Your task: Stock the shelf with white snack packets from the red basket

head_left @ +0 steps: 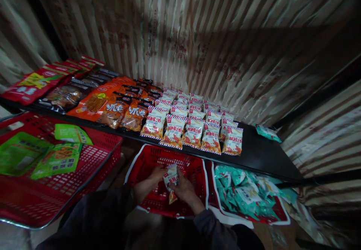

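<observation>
Above the middle red basket point(205, 189), a small white and orange snack bag point(172, 178) is held between both hands. My left hand point(158, 176) grips it along its left edge. My right hand point(184, 188) has its fingers closed on the right side and lower part of the bag. Rows of similar white bags point(193, 131) with striped edges stand on the black shelf point(262, 156) just beyond my hands. Little shows inside the middle basket apart from its red lattice.
Orange snack bags point(108, 108), dark packets point(66, 93) and red packets point(34, 84) fill the shelf's left part. One teal packet point(267, 132) lies at its right. A left basket point(96, 167) holds green packets point(60, 159); a right basket point(284, 218) holds teal packets point(248, 193).
</observation>
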Tool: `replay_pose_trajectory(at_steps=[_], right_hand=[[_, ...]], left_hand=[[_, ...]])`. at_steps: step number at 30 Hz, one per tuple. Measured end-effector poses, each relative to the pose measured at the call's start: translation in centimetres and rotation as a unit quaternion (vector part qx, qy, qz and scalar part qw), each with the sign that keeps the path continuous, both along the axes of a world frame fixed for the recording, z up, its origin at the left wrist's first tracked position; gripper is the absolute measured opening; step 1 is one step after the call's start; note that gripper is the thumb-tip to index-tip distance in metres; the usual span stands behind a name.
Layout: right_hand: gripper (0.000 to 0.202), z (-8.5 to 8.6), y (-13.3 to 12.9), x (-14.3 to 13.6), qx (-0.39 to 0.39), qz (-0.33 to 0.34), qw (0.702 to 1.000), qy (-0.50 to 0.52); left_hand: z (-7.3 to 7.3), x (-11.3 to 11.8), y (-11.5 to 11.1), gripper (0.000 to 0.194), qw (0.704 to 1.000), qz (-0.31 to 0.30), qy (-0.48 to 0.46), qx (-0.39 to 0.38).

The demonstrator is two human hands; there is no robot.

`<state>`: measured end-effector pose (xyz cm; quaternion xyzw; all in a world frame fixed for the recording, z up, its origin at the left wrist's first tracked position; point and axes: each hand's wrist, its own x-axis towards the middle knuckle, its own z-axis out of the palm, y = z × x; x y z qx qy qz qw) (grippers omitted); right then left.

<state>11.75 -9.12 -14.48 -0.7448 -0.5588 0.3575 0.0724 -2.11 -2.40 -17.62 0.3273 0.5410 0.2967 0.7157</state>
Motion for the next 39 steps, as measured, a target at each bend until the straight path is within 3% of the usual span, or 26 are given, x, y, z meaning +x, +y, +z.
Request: replay_pose_trajectory(at_steps=[4,9,13,17,22,25,32,39], right_hand=[[0.078,1.5,-1.0,-1.5,0.026,0.001,1.0,0.012],[0.078,2.4,-1.6,-1.2,0.099,-0.049,0.983,0.148],[0.078,3.6,-2.4,0.0,0.115,-0.142,0.923,0.339],[0.061,4.9,-4.1,0.3,0.109,-0.209,0.848,0.475],[0.053,7.0,-6.2,-0.2,0.186,-0.248,0.806,0.505],[0.055,8.3,-7.3,0.1,0.231,-0.275,0.785,0.504],[0.055,10.6,-9.5,2.0,0.308,-0.309,0.761,0.48],[0.051,11.0,-10.8,1.7,0.356,-0.309,0.756,0.455]], left_hand=[[1.7,-0.5,-1.3,0.021,0.999,0.037,0.0,-0.007],[4.7,-1.0,-1.8,0.015,0.995,0.095,-0.005,0.026],[7.6,-1.2,-1.5,0.015,0.99,0.125,0.004,0.067],[11.2,-1.1,-1.5,0.016,0.987,0.113,0.003,0.118],[15.9,0.1,-2.7,0.033,0.983,0.082,-0.038,0.163],[17.9,1.1,-4.3,0.032,0.984,0.053,-0.073,0.157],[20.3,3.2,-9.1,0.034,0.98,-0.002,-0.125,0.156],[22.2,4.0,-10.1,0.035,0.969,-0.014,-0.151,0.194]])
